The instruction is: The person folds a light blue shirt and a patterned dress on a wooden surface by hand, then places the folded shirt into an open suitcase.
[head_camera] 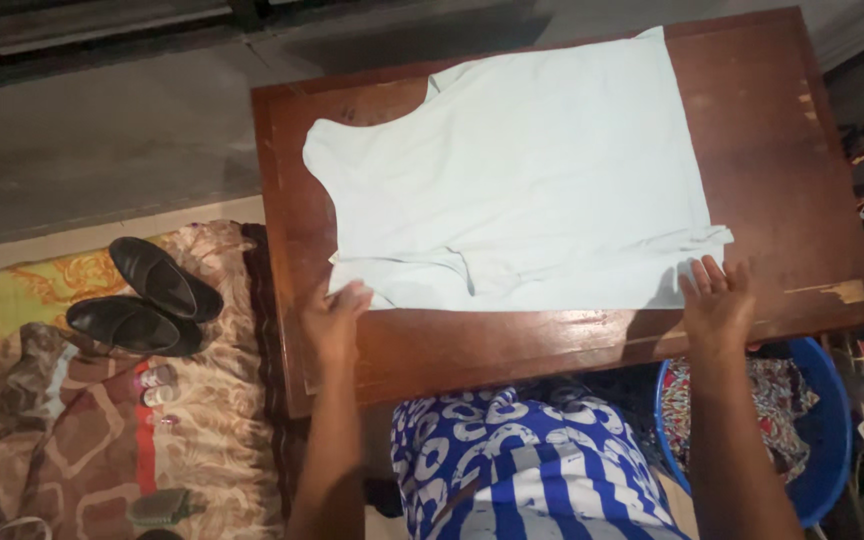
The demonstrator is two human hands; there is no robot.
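left hand (336,318): pinching near edge of pale shirt (522,180) | right hand (718,300): flat, fingers spread, on shirt hem | wooden table (802,180)

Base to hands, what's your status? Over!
Left hand fingers pinching the pale shirt at its near edge. Right hand flat, fingers on the shirt's near corner. Shirt spread on wooden table. Nothing on top of it.
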